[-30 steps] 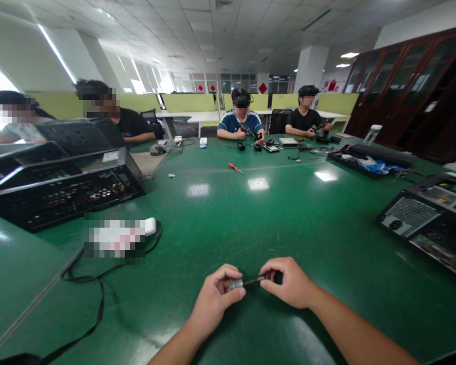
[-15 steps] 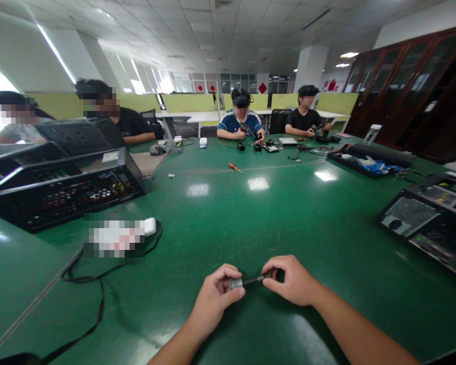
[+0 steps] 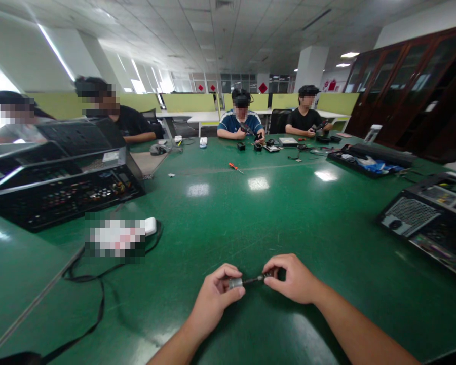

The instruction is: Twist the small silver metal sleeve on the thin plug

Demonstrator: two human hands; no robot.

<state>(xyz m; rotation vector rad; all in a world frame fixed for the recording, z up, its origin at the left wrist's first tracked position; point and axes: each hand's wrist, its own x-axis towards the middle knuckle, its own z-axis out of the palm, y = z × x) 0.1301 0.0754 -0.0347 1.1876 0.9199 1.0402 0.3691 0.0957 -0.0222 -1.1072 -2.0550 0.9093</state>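
Low in the view, my left hand (image 3: 217,296) is closed around a small silver metal cylinder (image 3: 236,283). A thin dark rod (image 3: 252,280) sticks out of the cylinder toward the right. Its far end has a dark ribbed or coiled part (image 3: 266,275), which my right hand (image 3: 293,280) pinches between thumb and fingers. Both hands hover at or just above the green tabletop (image 3: 251,228); whether they rest on it I cannot tell. My fingers hide part of the cylinder and the rod's right tip.
Open computer cases stand at the left (image 3: 76,192) and right (image 3: 437,218). A blurred white item with a black strap (image 3: 101,304) lies left of my hands. An orange screwdriver (image 3: 234,167) lies ahead. An open black tool case (image 3: 368,161) sits far right. Several people (image 3: 241,119) sit around the table.
My right hand has shifted very slightly to the right along the rod's end. The left hand and the cylinder look unmoved.
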